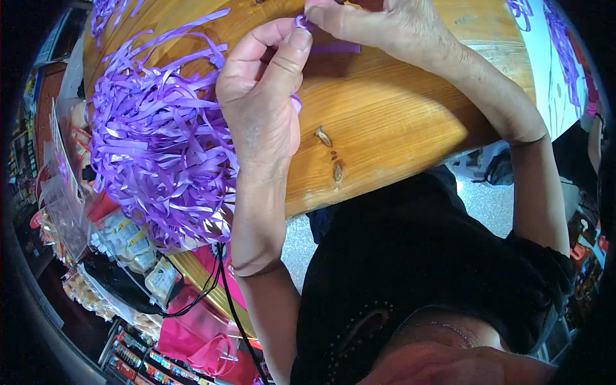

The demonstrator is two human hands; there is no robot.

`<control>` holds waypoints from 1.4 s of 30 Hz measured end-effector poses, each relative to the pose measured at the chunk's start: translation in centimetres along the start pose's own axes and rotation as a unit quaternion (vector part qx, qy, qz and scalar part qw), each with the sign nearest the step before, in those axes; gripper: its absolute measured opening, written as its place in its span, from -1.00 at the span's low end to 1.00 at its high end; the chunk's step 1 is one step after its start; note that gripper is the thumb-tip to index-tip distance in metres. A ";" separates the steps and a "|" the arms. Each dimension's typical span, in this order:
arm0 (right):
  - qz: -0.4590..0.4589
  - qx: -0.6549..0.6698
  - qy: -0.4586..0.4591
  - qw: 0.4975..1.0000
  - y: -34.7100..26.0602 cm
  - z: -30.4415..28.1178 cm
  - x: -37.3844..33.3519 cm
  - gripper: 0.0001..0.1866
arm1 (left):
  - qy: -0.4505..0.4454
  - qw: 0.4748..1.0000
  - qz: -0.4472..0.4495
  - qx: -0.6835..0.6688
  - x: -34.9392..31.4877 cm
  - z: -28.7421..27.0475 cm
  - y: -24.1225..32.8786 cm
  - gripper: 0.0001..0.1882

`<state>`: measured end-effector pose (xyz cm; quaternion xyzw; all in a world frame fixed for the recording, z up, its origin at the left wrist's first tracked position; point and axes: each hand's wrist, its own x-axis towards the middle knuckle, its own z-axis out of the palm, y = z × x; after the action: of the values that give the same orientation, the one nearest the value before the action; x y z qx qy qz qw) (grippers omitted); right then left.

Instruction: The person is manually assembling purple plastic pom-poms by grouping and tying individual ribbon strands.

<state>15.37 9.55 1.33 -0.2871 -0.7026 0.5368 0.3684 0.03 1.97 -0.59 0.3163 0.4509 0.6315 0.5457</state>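
Over the wooden table, my left hand [260, 96] pinches a narrow purple ribbon [301, 23] between thumb and forefinger. A small loop of it stands up at the fingertips, and another bit shows beside the palm. My right hand [391, 29] meets the left at the top edge, its thumb and fingers closed at the same ribbon; its fingertips are partly cut off by the picture's edge. A flat length of purple ribbon [333, 49] lies on the wood just beyond my hands. Left of my left hand sits a big tangled heap of purple ribbons [160, 141].
The round wooden table [385, 128] curves in front of me. More purple ribbons [564, 51] hang over a white sheet [545, 77] at the right. A black cord [221, 269], pink bags [192, 337] and plastic packages [128, 240] crowd the lower left.
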 end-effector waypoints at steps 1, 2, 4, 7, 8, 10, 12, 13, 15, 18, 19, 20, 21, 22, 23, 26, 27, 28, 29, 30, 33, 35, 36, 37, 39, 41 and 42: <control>-0.079 0.007 -0.006 0.997 0.4 -0.2 0.2 -0.93 | -0.001 1.000 0.000 0.000 0.1 0.0 0.0 -0.79; -0.158 0.013 -0.011 0.987 0.5 -0.2 0.3 -0.93 | 0.000 1.000 0.003 0.007 0.1 -0.1 -0.1 -0.79; -0.065 0.017 -0.005 0.998 0.0 -0.3 0.2 -0.92 | 0.001 1.000 0.008 0.014 0.2 -0.3 -0.2 -0.79; 0.031 0.021 -0.003 0.999 -0.1 -0.4 0.2 -0.91 | 0.007 1.000 0.020 -0.023 0.3 -0.6 -0.3 -0.82; 0.035 0.020 -0.006 0.999 0.0 -0.4 0.2 -0.90 | 0.012 1.000 0.024 -0.010 0.2 -0.6 -0.2 -0.83; 0.030 0.030 -0.009 0.999 0.2 -0.4 0.2 -0.90 | 0.018 0.999 0.028 0.003 0.2 -0.4 -0.2 -0.83; 0.027 0.039 -0.012 0.999 0.5 -0.4 0.1 -0.91 | 0.044 0.998 0.028 0.022 0.3 -0.2 -0.2 -0.85; 0.027 0.054 -0.014 0.998 0.5 -0.3 0.1 -0.91 | 0.045 0.998 0.028 0.022 0.2 -0.3 -0.1 -0.85; 0.027 0.070 -0.016 0.997 0.4 -0.3 0.2 -0.91 | 0.041 0.999 0.024 0.022 0.0 -0.5 0.1 -0.85; 0.011 0.069 -0.024 0.997 0.6 -0.5 0.4 -0.91 | 0.059 0.998 0.024 0.025 0.1 -0.3 0.1 -0.85; -0.079 0.065 -0.031 0.994 1.0 -0.6 0.7 -0.91 | 0.058 0.998 0.025 0.025 0.1 -0.3 0.1 -0.85; -0.168 0.061 -0.038 0.983 1.2 -0.6 1.0 -0.90 | 0.061 0.998 0.017 0.021 0.1 -0.3 0.1 -0.85; -0.169 0.060 -0.037 0.983 1.0 -0.8 0.9 -0.90 | 0.064 0.998 0.009 0.016 0.1 -0.4 0.1 -0.86; -0.145 -0.014 -0.014 0.989 0.5 -1.0 0.7 -0.86 | 0.063 0.998 0.011 0.017 0.1 -0.4 0.1 -0.86; -0.121 -0.089 0.009 0.989 0.2 -1.2 0.7 -0.81 | 0.066 0.998 0.003 0.006 0.1 -0.5 0.1 -0.85; -0.380 -0.187 -0.015 0.906 0.6 -0.9 1.6 -0.69 | 0.054 0.998 -0.011 -0.017 0.2 -0.6 0.0 -0.85; -0.380 -0.188 -0.013 0.906 0.7 -0.8 1.6 -0.69 | 0.042 0.999 -0.018 -0.030 0.2 -0.6 -0.1 -0.85; -0.400 -0.257 -0.006 0.880 0.9 -0.5 1.4 -0.68 | 0.043 0.998 -0.019 -0.029 0.2 -0.7 -0.1 -0.85; -0.418 -0.324 0.001 0.849 1.0 -0.3 1.2 -0.66 | 0.040 0.998 -0.016 -0.036 0.1 -0.7 -0.1 -0.85; -0.417 -0.323 0.001 0.850 0.9 -0.3 1.1 -0.66 | 0.037 0.998 -0.013 -0.042 0.0 -0.7 -0.1 -0.85; -0.389 -0.331 -0.006 0.859 0.3 -0.7 0.7 -0.83 | 0.012 0.999 -0.021 -0.030 0.0 -1.2 0.0 -0.86; -0.473 -0.403 0.009 0.783 1.5 -1.7 2.0 -0.87 | 0.029 0.999 0.013 0.009 0.0 -0.5 0.0 -0.87; -0.548 -0.466 0.022 0.694 1.9 -2.0 2.4 -0.90 | 0.048 0.997 0.047 0.048 0.0 -0.1 0.0 -0.87; -0.546 -0.469 0.021 0.694 1.4 -2.1 1.9 -0.90 | 0.046 0.997 0.044 0.046 0.2 -0.1 -0.3 -0.87; -0.370 -0.333 -0.023 0.867 -0.8 -1.4 0.8 -0.92 | 0.057 0.989 0.104 0.094 -0.2 -0.6 -0.1 -0.88; -0.365 -0.331 -0.019 0.870 -0.6 -1.7 0.9 -0.92 | 0.058 0.988 0.111 0.089 -0.1 -0.4 0.1 -0.89; -0.359 -0.329 -0.016 0.873 -0.5 -1.8 0.9 -0.92 | 0.059 0.988 0.118 0.085 -0.1 -0.3 0.2 -0.89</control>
<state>16.34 11.15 2.29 -0.1111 -0.8991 0.1096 0.4089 -0.30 1.83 -0.57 0.3745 0.4937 0.6687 0.4108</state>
